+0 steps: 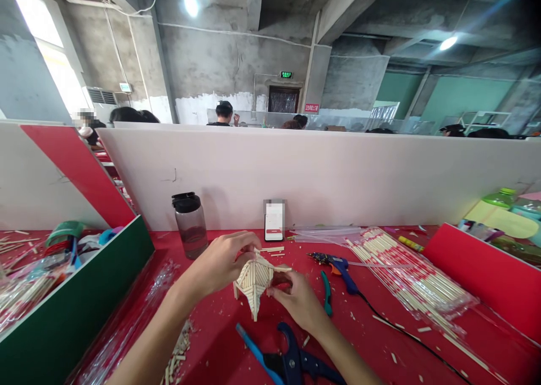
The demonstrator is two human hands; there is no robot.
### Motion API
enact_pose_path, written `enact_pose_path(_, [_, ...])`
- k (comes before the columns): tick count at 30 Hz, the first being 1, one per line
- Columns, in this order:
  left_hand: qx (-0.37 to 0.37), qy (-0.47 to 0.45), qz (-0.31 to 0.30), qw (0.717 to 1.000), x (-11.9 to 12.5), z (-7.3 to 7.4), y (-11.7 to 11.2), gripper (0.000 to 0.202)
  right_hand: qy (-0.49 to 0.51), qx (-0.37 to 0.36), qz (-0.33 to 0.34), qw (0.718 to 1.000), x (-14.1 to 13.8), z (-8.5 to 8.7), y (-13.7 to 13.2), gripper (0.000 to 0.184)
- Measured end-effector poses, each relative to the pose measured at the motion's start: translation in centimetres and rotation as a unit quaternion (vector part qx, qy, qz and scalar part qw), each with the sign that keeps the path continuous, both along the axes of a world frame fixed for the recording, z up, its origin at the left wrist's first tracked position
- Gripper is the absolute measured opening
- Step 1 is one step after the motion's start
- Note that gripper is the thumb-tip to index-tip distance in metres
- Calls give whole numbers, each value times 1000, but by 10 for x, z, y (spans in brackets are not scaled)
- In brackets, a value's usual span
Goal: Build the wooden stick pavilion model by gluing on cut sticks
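Observation:
A small model made of glued wooden sticks (253, 280), shaped like a pitched roof, is held just above the red table (372, 340). My left hand (224, 261) grips its upper left side with fingers curled over the top. My right hand (296, 297) holds its lower right side, fingers pressed against the sticks. A loose stick pokes out to the right between the two hands.
Blue cutters (291, 362) lie in front of me. A blue glue gun (338, 266) with a black cord and a teal tool (326, 292) lie to the right, beside packs of chopsticks (414, 280). A dark bottle (190, 224) and a phone (274, 220) stand by the white partition. Stick offcuts litter the table.

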State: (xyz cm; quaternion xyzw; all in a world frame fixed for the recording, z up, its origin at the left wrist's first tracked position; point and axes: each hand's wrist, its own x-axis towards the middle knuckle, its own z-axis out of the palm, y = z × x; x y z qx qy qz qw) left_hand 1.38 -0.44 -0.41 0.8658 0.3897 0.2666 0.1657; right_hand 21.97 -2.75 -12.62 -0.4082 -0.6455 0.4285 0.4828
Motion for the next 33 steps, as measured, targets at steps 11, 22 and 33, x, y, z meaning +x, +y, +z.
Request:
enact_pose_path(11, [13, -60, 142, 988, -27, 2, 15, 24, -86, -4, -29, 996, 1, -7, 2, 25])
enact_pose_path(22, [-35, 7, 11, 999, -13, 4, 5, 19, -84, -11, -10, 996, 1, -6, 3, 29])
enact_pose_path(33, [-31, -3, -26, 999, -11, -2, 6, 18, -92, -5, -23, 995, 1, -10, 4, 22])
